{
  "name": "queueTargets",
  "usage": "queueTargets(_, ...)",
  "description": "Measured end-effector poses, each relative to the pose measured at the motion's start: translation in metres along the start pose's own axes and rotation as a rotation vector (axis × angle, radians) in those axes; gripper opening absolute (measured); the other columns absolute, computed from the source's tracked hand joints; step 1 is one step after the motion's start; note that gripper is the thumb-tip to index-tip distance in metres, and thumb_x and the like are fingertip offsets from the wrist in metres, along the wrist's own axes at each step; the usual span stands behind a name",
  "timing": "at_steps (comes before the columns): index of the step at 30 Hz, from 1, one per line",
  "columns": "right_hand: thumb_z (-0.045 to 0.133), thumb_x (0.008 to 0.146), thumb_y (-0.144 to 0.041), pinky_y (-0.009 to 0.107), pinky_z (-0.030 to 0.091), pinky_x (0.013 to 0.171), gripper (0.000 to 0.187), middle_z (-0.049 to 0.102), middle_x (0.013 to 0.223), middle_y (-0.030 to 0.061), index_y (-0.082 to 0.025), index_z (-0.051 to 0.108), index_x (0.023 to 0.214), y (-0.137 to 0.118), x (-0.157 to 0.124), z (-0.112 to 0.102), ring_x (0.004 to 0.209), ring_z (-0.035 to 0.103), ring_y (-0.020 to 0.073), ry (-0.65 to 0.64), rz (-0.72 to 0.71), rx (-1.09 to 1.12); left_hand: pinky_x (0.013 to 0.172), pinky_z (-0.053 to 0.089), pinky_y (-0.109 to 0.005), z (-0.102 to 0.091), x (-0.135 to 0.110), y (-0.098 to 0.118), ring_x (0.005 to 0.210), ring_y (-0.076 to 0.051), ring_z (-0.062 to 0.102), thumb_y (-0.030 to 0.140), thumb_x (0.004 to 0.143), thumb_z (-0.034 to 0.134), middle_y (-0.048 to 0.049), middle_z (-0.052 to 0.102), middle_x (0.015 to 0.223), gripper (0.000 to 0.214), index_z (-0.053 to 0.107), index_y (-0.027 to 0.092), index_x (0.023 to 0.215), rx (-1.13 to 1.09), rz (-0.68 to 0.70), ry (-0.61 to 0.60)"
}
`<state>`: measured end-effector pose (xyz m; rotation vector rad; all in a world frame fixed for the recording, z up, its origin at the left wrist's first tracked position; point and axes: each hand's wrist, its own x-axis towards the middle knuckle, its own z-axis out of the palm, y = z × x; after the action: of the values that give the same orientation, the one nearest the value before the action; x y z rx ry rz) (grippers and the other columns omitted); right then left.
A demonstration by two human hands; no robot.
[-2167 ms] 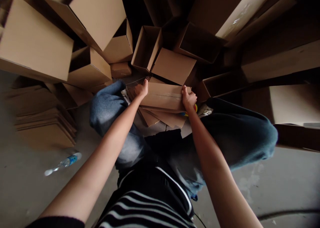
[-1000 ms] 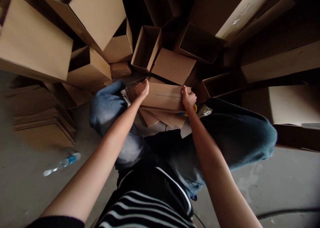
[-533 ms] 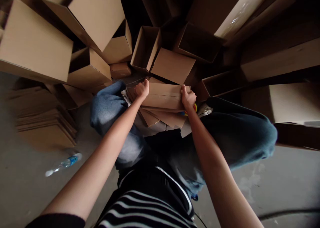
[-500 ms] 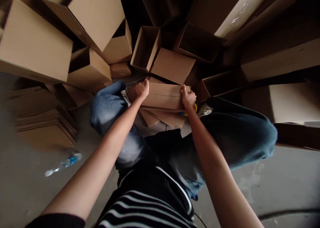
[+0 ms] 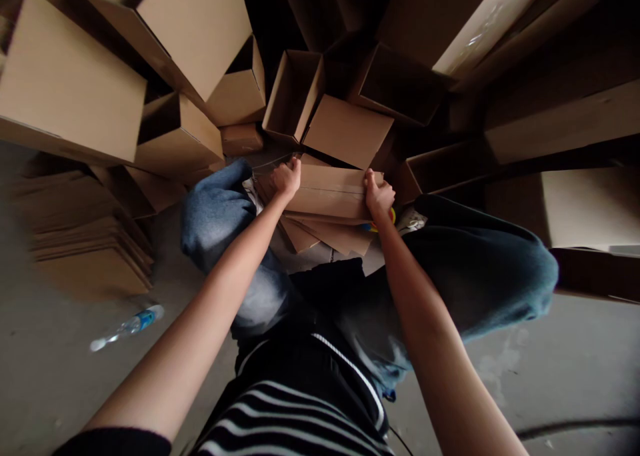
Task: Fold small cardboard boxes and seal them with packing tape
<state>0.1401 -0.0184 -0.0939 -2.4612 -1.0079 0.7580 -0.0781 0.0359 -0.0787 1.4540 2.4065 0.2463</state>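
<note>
I sit on the floor with my knees spread and hold a brown cardboard box between them. My left hand is closed on its left end. My right hand is curled round its right end. A seam with clear tape runs along the box's top. Several flat cardboard sheets lie under the box. Something yellow and red peeks out just below my right hand; I cannot make out what it is.
Assembled cardboard boxes are piled all around the front, some open. A stack of flat cardboard lies at the left on the concrete floor. A plastic water bottle lies near it. A dark cable runs at the lower right.
Almost nothing differs. Both hands stay on the box ends; my left hand's fingers have curled a little tighter at the corner.
</note>
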Motion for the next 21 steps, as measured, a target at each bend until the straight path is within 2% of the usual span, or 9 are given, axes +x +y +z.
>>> queueTargets(8, 0.045, 0.092, -0.067, 0.047, 0.049, 0.096, 0.066, 0.072, 0.105, 0.0204, -0.010, 0.072, 0.111, 0.0023, 0.0014, 0.0027, 0.107, 0.068, 0.0335, 0.040, -0.008, 0.037, 0.087, 0.053, -0.038, -0.0020, -0.0013, 0.0007, 0.101, -0.031, 0.072, 0.050, 0.102, 0.035, -0.0217, 0.076, 0.102, 0.060, 0.077, 0.008, 0.101, -0.001, -0.006, -0.017)
queueTargets(16, 0.043, 0.093, -0.068, 0.045, 0.049, 0.095, 0.071, 0.072, 0.109, 0.0236, -0.006, 0.071, 0.116, 0.0028, 0.0023, 0.0021, 0.109, 0.068, 0.0348, 0.017, -0.012, 0.034, 0.088, 0.052, -0.037, -0.0035, -0.0023, 0.0007, 0.102, -0.032, 0.072, 0.050, 0.102, 0.034, -0.0205, 0.077, 0.102, 0.059, 0.077, 0.010, 0.101, 0.003, -0.007, -0.024)
queueTargets(21, 0.045, 0.093, -0.066, 0.045, 0.050, 0.095, 0.066, 0.072, 0.105, 0.0204, -0.009, 0.072, 0.113, 0.0027, 0.0027, 0.0019, 0.107, 0.068, 0.0331, 0.022, -0.013, 0.048, 0.087, 0.053, -0.037, -0.0054, -0.0034, 0.0019, 0.102, -0.031, 0.072, 0.049, 0.103, 0.034, -0.0207, 0.076, 0.103, 0.058, 0.077, 0.010, 0.100, 0.000, -0.004, -0.033)
